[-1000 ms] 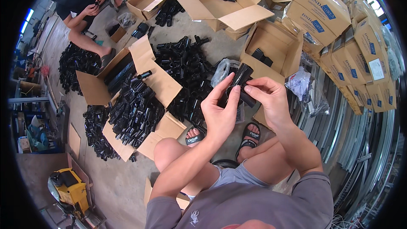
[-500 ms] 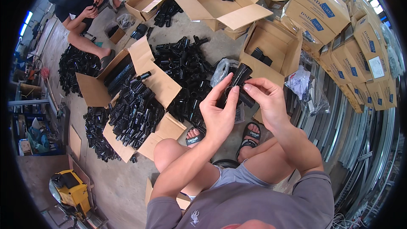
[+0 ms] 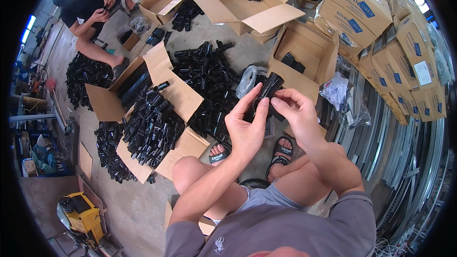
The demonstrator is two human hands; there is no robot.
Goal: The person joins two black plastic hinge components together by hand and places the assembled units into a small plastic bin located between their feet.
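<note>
Between my two hands is a black tubular plastic fitting (image 3: 272, 84), its wider tube tilted up and away from me. My left hand (image 3: 247, 121) grips it from the left, thumb and forefinger round its side. From the right, my right hand (image 3: 299, 109) pinches its lower part with thumb and fingers; the palms and fingers hide some of it. Beyond my left hand spreads a heap of similar black fittings (image 3: 204, 71). To the left, an open carton (image 3: 107, 102) lies with more black fittings (image 3: 154, 131) spilling over its flaps.
An open carton with a few black pieces (image 3: 304, 43) stands ahead right, and a larger one (image 3: 228, 7) lies farther off. Stacked cartons (image 3: 354, 9) and long metal profiles (image 3: 395, 147) line the right. A person (image 3: 90, 4) sits far left. A yellow machine (image 3: 83, 214) stands lower left.
My right thumb and fingers have shifted slightly left along the fitting. My left hand keeps its hold, and the surroundings look the same.
</note>
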